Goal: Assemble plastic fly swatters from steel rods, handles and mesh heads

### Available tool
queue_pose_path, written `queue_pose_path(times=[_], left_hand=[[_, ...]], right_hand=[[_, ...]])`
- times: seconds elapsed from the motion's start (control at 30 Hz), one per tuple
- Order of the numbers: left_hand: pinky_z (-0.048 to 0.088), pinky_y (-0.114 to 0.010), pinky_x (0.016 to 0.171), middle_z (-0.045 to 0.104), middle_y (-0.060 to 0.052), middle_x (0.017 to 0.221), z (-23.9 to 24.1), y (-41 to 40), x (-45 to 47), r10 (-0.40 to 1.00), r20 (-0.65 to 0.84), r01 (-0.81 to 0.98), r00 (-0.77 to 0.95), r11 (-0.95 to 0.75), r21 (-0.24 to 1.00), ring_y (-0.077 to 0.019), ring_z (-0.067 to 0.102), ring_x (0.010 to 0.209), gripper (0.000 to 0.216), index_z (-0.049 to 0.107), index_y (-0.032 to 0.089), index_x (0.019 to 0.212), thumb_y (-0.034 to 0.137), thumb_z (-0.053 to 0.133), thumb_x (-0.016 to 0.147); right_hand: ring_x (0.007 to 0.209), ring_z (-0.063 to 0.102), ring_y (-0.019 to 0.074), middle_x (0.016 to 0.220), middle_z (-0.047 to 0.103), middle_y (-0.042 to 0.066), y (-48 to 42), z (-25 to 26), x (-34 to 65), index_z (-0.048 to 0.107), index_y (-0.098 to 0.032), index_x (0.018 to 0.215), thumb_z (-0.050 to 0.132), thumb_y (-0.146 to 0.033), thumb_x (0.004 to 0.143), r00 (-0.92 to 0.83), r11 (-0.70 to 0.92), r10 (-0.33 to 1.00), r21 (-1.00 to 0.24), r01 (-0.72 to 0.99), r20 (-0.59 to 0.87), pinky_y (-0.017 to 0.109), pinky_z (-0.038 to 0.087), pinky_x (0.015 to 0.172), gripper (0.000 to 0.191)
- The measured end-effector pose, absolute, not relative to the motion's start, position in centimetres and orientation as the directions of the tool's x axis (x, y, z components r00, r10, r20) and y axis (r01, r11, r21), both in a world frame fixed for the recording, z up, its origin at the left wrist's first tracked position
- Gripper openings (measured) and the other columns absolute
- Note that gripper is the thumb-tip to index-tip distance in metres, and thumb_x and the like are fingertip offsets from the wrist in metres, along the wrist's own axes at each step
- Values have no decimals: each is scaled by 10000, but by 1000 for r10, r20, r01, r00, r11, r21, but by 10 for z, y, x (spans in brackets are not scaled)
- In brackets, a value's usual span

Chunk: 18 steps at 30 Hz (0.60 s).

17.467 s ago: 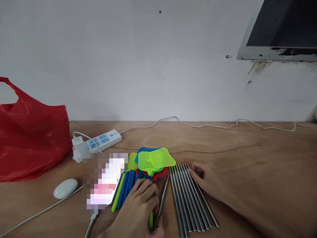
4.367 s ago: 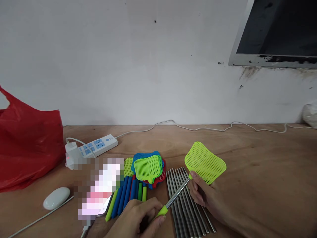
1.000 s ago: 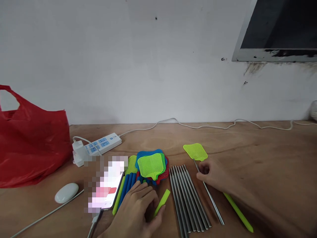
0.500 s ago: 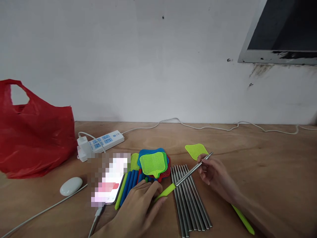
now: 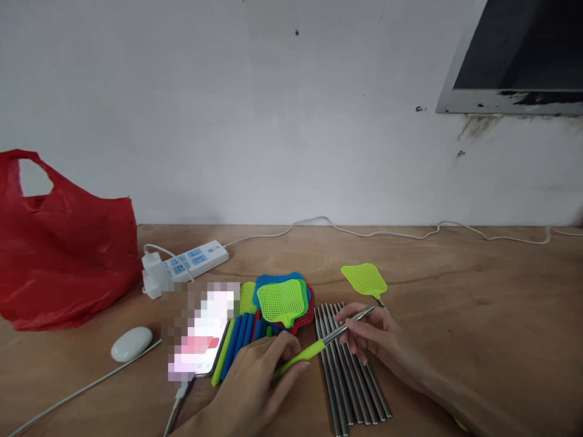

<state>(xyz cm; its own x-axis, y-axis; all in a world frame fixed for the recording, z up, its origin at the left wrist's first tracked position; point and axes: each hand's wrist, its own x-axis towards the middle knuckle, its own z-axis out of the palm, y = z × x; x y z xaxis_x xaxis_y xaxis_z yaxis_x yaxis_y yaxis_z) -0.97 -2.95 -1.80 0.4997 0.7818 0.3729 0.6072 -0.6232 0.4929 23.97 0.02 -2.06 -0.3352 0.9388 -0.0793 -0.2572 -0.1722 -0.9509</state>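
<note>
My left hand [image 5: 257, 379] is closed round a lime green handle sleeve [image 5: 298, 357]. My right hand [image 5: 378, 343] pinches a thin steel rod [image 5: 348, 325] whose near end meets that sleeve. Both hang just above a row of several steel rods [image 5: 348, 370] lying on the wooden table [image 5: 478, 303]. A stack of mesh swatter heads [image 5: 282, 300], green on top of blue and red, lies behind my left hand. Blue and green handle sleeves [image 5: 237, 346] lie beside it. One finished green swatter [image 5: 364, 279] rests to the right of the stack.
A phone [image 5: 203, 340] with a cable lies left of the sleeves. A white oval device [image 5: 132, 343], a white power strip [image 5: 184, 264] and a red plastic bag [image 5: 64, 243] stand further left. A white cord [image 5: 410, 233] runs along the wall. A dark framed panel [image 5: 519, 54] hangs upper right.
My right hand put the finished green swatter down on the table, picked up a bare steel rod and brought its end to the green sleeve in my left hand.
</note>
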Motion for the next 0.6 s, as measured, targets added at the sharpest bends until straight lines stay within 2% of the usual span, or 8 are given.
queue_pose_path(times=[0.2,0.4,0.6], left_hand=[[430,-246,613,651,21,810,-18,-31,-9,795,329,591,509,-601,537,-162,633,698,87,560,242,976,273,484,1004],[428,-246,605,636,12,781,-21,-33,-11,781,347,568,520,-619,543,-166,620,685,109,572,231,978,274,476,1008],[418,-241,581,618,20,742,-23,-33,-10,764,376,568,524,-643,514,-159,609,647,101,567,228,967,272,487,1009]], right_hand=[[569,599,133,673,693,14,3,-18,241,600,-210,833,818,-499,735,-229,-118,973,-933,-339,-40,200,453,455,375],[565,578,110,670,678,7,6,-21,248,673,-181,802,814,-455,766,-249,-27,968,-963,-270,43,191,449,464,310],[561,586,119,677,688,14,6,-22,250,706,-183,832,800,-463,774,-264,-7,963,-976,-216,52,205,473,461,301]])
